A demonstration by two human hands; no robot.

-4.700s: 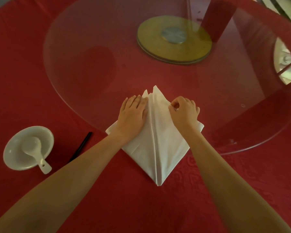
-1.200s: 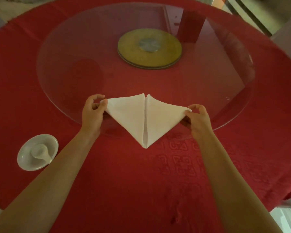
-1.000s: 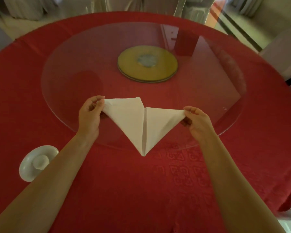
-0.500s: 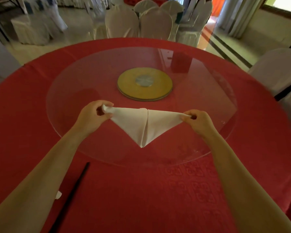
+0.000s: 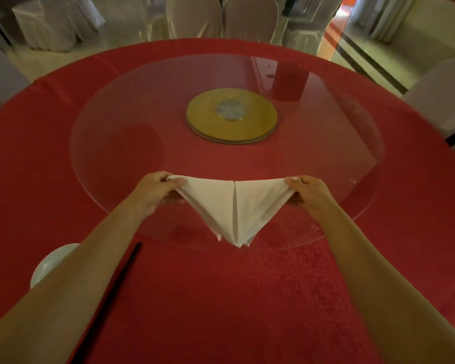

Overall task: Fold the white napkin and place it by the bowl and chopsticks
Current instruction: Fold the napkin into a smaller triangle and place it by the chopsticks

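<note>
The white napkin is folded into a triangle that points down toward me, with a seam down its middle. It hangs in the air above the near rim of the glass turntable. My left hand pinches its left corner and my right hand pinches its right corner, stretching the top edge flat. The white bowl sits at the lower left, mostly hidden behind my left forearm. Black chopsticks lie on the red cloth just right of that forearm.
A round glass turntable with a gold hub covers the middle of the red tablecloth. White-covered chairs stand beyond the far edge, and another chair at the right.
The napkin left the table, folded into a shorter triangle, and both hands took its side corners and raised it. Since half a second ago the view tilted down slightly and the bowl came back into sight.
</note>
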